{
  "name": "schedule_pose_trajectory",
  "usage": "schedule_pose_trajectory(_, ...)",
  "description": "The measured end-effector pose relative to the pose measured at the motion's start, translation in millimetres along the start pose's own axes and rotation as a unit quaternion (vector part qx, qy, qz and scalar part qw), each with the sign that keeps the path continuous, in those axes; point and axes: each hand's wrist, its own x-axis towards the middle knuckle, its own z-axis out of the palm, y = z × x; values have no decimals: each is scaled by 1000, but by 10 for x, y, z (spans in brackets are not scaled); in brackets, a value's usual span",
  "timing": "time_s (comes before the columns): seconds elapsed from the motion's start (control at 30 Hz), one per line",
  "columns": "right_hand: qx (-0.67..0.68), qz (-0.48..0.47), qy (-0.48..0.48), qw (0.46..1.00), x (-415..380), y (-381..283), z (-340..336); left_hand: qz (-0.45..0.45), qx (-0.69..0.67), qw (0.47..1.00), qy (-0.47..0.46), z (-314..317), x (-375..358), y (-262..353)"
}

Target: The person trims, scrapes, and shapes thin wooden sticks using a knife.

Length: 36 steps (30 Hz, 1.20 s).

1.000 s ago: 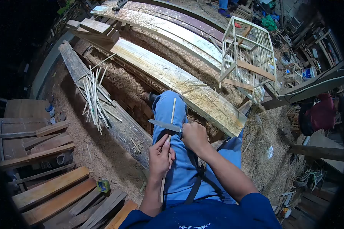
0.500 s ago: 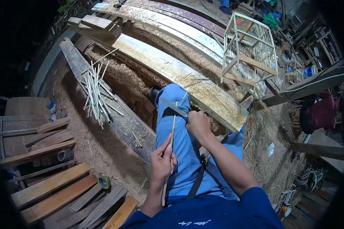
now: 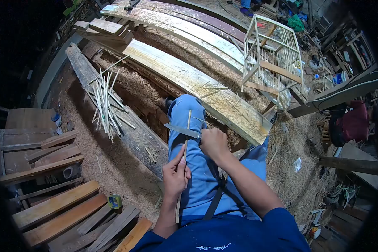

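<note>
My right hand (image 3: 213,143) is closed round the handle of a knife (image 3: 182,130), whose blade points left and lies across a thin wooden stick (image 3: 189,119). The stick runs lengthwise over the thigh of the blue jeans (image 3: 197,168). Lower down, my left hand (image 3: 176,175) pinches the same stick between thumb and fingers, and its lower end reaches the blue shirt. To the left, a loose pile of thin sticks (image 3: 106,101) rests on a weathered plank (image 3: 134,130).
A long pale board (image 3: 172,71) covered with shavings crosses ahead. A slatted wooden cage (image 3: 273,54) stands at upper right. Cut boards (image 3: 61,201) and a yellow-green tape measure (image 3: 114,201) lie at lower left. Shavings cover the ground.
The knife and my right hand have moved slightly left and down along the stick, and the blade is now nearer to level. My left hand has shifted slightly left.
</note>
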Motion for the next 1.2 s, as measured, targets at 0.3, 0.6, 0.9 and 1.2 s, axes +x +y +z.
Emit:
schedule_pose_trajectory(0.3,-1,62,61,996,128,200,63,-46,-1,999,-8,-21,-381,29)
schedule_pose_trajectory(0.6,219,121,97,963,-15,506,89,-67,-30,996,-41,-87,-479,30)
schedule_pose_trajectory(0.9,385,76,147,908,-387,538,-60,-87,-18,992,-84,140,-238,176)
schedule_pose_trajectory(1.2,456,12,136,879,-530,494,-111,-64,41,989,-129,369,169,295)
